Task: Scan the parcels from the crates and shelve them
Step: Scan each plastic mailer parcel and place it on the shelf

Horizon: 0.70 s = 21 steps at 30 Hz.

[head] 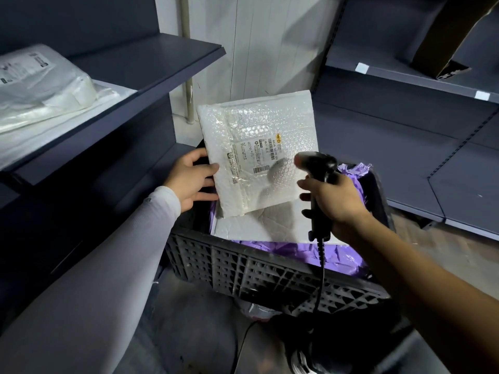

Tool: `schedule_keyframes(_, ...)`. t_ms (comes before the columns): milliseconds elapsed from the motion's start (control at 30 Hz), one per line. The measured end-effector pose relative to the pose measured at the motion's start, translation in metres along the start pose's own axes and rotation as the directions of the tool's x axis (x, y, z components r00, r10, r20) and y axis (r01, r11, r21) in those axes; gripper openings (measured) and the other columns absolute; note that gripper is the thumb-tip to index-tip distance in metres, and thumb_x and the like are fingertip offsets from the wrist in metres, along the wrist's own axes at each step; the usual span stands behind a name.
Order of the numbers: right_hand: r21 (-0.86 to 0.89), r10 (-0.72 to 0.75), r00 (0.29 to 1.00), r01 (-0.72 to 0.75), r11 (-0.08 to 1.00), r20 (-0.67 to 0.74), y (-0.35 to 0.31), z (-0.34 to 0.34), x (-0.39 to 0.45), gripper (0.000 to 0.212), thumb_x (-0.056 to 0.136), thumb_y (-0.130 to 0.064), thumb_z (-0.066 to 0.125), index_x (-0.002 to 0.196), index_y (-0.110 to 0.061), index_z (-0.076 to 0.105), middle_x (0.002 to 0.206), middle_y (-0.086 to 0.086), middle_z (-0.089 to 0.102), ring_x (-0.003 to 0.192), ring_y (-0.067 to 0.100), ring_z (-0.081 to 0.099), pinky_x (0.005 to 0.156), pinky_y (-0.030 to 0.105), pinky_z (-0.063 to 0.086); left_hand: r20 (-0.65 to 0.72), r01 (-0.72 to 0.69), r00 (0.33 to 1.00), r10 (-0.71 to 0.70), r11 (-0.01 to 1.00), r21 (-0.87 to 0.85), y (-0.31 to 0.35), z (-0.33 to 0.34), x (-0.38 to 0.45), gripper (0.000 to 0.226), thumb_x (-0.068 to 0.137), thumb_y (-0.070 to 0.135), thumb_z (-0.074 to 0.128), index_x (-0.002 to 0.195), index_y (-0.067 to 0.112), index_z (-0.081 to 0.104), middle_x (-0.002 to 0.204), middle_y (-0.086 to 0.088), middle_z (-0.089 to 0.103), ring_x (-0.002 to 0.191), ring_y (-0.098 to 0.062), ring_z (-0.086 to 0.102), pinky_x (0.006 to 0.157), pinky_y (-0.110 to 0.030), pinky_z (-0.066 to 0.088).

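Note:
My left hand (190, 179) grips the left edge of a white bubble mailer (259, 130), held tilted up above the dark plastic crate (256, 273), its printed label and barcode facing me. My right hand (333, 199) holds a black corded barcode scanner (318, 168) by its handle, its head pointing at the label from the right. Inside the crate lie another white parcel (259, 225) and purple bags (332, 255).
A dark shelf (151, 63) at the left carries clear-wrapped parcels (40, 85). More dark shelves (405, 82) stand at the right, with a brown box (445, 36) on an upper one. The scanner cable (321, 279) hangs down over the crate's front wall to the floor.

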State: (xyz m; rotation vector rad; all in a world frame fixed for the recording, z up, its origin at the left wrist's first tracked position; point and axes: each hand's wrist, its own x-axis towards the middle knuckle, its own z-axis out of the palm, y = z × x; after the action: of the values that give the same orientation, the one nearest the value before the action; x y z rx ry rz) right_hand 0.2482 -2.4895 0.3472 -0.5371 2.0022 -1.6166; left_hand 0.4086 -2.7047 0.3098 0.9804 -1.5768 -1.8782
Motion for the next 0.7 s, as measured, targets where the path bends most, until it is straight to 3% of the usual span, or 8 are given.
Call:
schedule_keyframes(167, 0.023, 0.023, 0.993, -0.020, 1.000, -0.113, -0.008, -0.012, 0.029, 0.015, 0.085, -0.013, 0.078, 0.098, -0.017, 0.073, 0.086, 0.002, 0.057, 0.080, 0.024, 0.054, 0.075, 0.048, 0.056, 0.019, -0.025, 1.000, 0.025, 1.000, 0.013, 0.002, -0.009, -0.003, 0.028, 0.104, 0.011, 0.062, 0.128, 0.025, 0.064, 0.107, -0.001, 0.079, 0.091, -0.021, 0.078, 0.076, -0.050, 0.065)
schedule_keyframes(267, 0.028, 0.062, 0.990, -0.059, 0.998, -0.126, -0.014, -0.017, 0.038, 0.021, 0.083, -0.013, 0.080, 0.101, -0.007, 0.070, 0.076, 0.003, 0.039, 0.069, 0.025, 0.044, 0.066, 0.073, 0.056, 0.044, -0.029, 0.999, 0.028, 0.999, 0.023, 0.004, -0.014, -0.007, 0.025, 0.104, 0.011, 0.062, 0.124, 0.027, 0.065, 0.099, 0.003, 0.080, 0.088, -0.019, 0.078, 0.075, -0.047, 0.065)
schedule_keyframes(333, 0.038, 0.088, 0.993, -0.085, 0.996, -0.079, -0.015, -0.017, 0.043, 0.023, 0.084, -0.013, 0.079, 0.104, -0.006, 0.069, 0.072, 0.002, 0.035, 0.061, 0.023, 0.039, 0.058, 0.077, 0.053, 0.043, -0.023, 0.999, 0.022, 0.999, 0.031, 0.004, -0.017, -0.009, 0.024, 0.104, 0.012, 0.062, 0.122, 0.027, 0.066, 0.099, 0.003, 0.080, 0.089, -0.019, 0.078, 0.075, -0.048, 0.065)
schedule_keyframes(400, 0.030, 0.083, 0.995, -0.081, 0.996, -0.049, -0.011, -0.015, 0.048, 0.029, 0.082, -0.016, 0.081, 0.107, -0.005, 0.071, 0.059, -0.005, 0.043, 0.058, 0.019, 0.040, 0.073, 0.079, 0.051, 0.023, -0.026, 0.999, 0.025, 0.999, 0.035, 0.004, -0.022, -0.012, 0.024, 0.104, 0.013, 0.062, 0.121, 0.028, 0.066, 0.100, 0.004, 0.080, 0.090, -0.020, 0.078, 0.073, -0.047, 0.065)
schedule_keyframes(467, 0.045, 0.056, 0.998, -0.055, 0.998, -0.028, -0.005, -0.010, 0.051, 0.023, 0.082, -0.015, 0.080, 0.102, -0.006, 0.073, 0.051, -0.013, 0.045, 0.062, 0.016, 0.041, 0.084, 0.071, 0.051, -0.020, -0.037, 0.999, 0.038, 0.999, 0.037, 0.005, -0.028, -0.017, 0.024, 0.104, 0.013, 0.062, 0.120, 0.029, 0.067, 0.098, 0.006, 0.080, 0.089, -0.019, 0.078, 0.070, -0.044, 0.065)
schedule_keyframes(567, 0.063, -0.007, 1.000, 0.007, 0.998, -0.005, -0.001, 0.001, 0.052, 0.013, 0.085, -0.010, 0.077, 0.098, -0.006, 0.075, 0.055, -0.015, 0.053, 0.067, 0.014, 0.047, 0.080, 0.054, 0.048, -0.122, -0.050, 0.991, 0.056, 0.997, 0.051, 0.008, -0.039, -0.024, 0.029, 0.104, 0.015, 0.063, 0.128, 0.029, 0.065, 0.104, 0.002, 0.080, 0.089, -0.021, 0.079, 0.065, -0.040, 0.064)
schedule_keyframes(633, 0.045, -0.051, 0.998, 0.050, 0.998, 0.020, -0.002, 0.011, 0.050, 0.012, 0.087, -0.007, 0.076, 0.098, -0.003, 0.075, 0.064, -0.009, 0.059, 0.062, 0.010, 0.054, 0.072, 0.039, 0.054, -0.201, -0.051, 0.978, 0.064, 0.996, 0.070, 0.011, -0.045, -0.030, 0.032, 0.103, 0.016, 0.062, 0.131, 0.032, 0.064, 0.105, 0.002, 0.079, 0.089, -0.020, 0.079, 0.063, -0.037, 0.063)
schedule_keyframes(700, 0.016, -0.095, 0.995, 0.094, 0.995, 0.044, -0.004, 0.022, 0.047, 0.015, 0.086, -0.007, 0.077, 0.098, 0.002, 0.074, 0.072, -0.002, 0.061, 0.060, 0.007, 0.056, 0.059, 0.022, 0.047, -0.267, -0.044, 0.962, 0.060, 0.997, 0.065, 0.014, -0.050, -0.036, 0.033, 0.103, 0.016, 0.061, 0.128, 0.036, 0.066, 0.106, 0.004, 0.079, 0.090, -0.019, 0.078, 0.062, -0.035, 0.060)
